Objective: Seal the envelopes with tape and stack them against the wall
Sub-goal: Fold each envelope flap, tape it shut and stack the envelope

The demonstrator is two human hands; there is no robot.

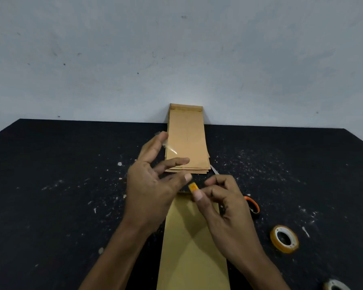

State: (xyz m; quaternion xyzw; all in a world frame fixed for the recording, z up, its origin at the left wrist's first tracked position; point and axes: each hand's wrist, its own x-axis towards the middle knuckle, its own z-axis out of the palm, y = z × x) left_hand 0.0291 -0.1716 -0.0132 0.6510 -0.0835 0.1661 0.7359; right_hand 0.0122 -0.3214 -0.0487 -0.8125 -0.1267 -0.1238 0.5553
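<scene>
Single head-worn view looks forward and down, close over the table (pixel 71 185).

Brown envelopes (pixel 187 141), white-speckled black table (pixel 71 185)

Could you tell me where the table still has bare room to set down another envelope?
The table's left half is bare, bordered by the leaning stack. Right is crowded: yellow tape roll, orange-rimmed roll, corner roll.
</scene>
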